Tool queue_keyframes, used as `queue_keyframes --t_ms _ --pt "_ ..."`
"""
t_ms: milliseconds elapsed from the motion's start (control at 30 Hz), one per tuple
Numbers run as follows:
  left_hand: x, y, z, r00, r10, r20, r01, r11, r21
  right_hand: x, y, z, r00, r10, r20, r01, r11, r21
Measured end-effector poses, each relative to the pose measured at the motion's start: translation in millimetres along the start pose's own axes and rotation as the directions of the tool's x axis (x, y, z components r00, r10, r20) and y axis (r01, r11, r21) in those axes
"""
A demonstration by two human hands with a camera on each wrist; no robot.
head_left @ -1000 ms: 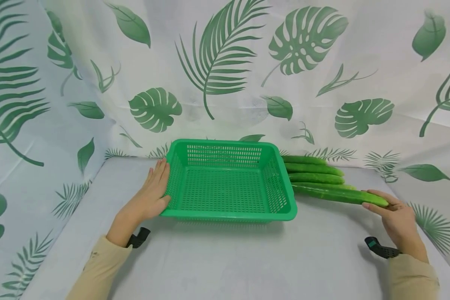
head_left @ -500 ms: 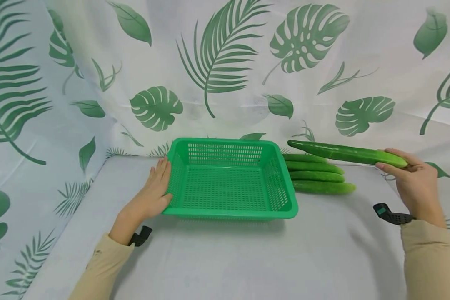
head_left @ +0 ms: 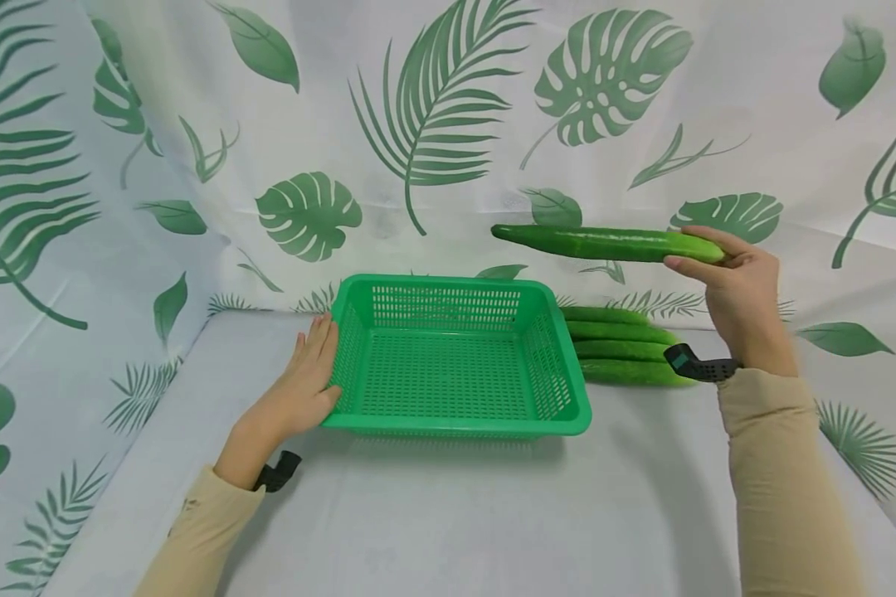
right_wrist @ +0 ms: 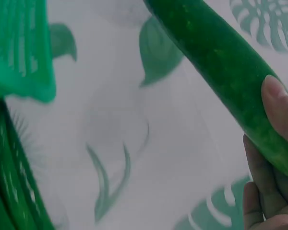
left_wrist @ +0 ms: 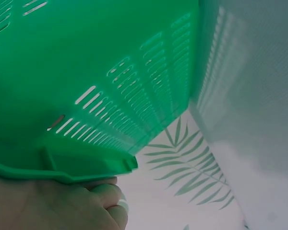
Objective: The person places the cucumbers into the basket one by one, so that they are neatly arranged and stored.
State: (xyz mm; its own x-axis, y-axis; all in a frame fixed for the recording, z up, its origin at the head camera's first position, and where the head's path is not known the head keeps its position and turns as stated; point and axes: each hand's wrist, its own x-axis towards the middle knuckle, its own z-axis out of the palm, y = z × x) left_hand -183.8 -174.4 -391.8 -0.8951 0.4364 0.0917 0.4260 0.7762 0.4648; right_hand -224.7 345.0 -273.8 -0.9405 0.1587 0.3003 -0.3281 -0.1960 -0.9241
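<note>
My right hand pinches a long green cucumber by its paler end, thumb on one side and fingers on the other. The cucumber is held up level, above and behind the right side of the green plastic basket. In the right wrist view the cucumber runs diagonally from the thumb to the top edge. My left hand rests with straight fingers against the basket's left rim. Seen from the left wrist, that hand lies along the underside of the basket's rim.
Several more cucumbers lie side by side on the table, right of the basket, their left ends hidden behind its wall. A white cloth with green leaf prints hangs behind and at the sides.
The right hand has lifted the nearest cucumber off the table, up and then leftward toward the basket. The left hand and the basket have stayed in place.
</note>
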Motion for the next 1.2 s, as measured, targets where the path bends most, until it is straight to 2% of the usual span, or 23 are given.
queue_keyframes --t_ms 167,367,500,600,767,900,1200 --pt "0.1 1.3 0.0 1.0 0.005 -0.011 -0.005 1.0 0.011 9.3 8.8 46.4 1.0 -0.011 0.006 0.011 0.998 -0.064" --pt "-0.9 2.7 0.3 1.0 0.0 -0.018 0.001 1.0 0.03 13.5 32.8 95.6 0.999 0.011 0.039 -0.008 0.996 -0.094" --pt "-0.9 2.8 0.7 1.0 0.003 -0.022 -0.002 1.0 0.031 12.5 56.3 116.6 0.996 0.041 0.078 -0.031 0.992 -0.125" --pt "-1.2 2.4 1.4 1.0 0.004 -0.027 -0.003 0.999 0.033 9.8 74.3 126.0 0.99 0.108 0.089 -0.089 0.978 -0.19" --pt "-1.7 2.8 1.1 1.0 0.009 -0.03 -0.008 1.0 0.029 7.0 100.2 135.3 0.966 0.254 0.053 -0.22 0.911 -0.35" --pt "-1.2 3.0 1.2 1.0 0.01 -0.028 -0.009 1.0 0.023 5.8 116.7 141.7 0.945 0.325 0.034 -0.281 0.862 -0.423" --pt "-0.6 2.1 1.0 1.0 0.008 -0.015 -0.008 1.0 0.009 1.1 144.8 150.8 0.935 0.353 0.016 -0.283 0.776 -0.564"
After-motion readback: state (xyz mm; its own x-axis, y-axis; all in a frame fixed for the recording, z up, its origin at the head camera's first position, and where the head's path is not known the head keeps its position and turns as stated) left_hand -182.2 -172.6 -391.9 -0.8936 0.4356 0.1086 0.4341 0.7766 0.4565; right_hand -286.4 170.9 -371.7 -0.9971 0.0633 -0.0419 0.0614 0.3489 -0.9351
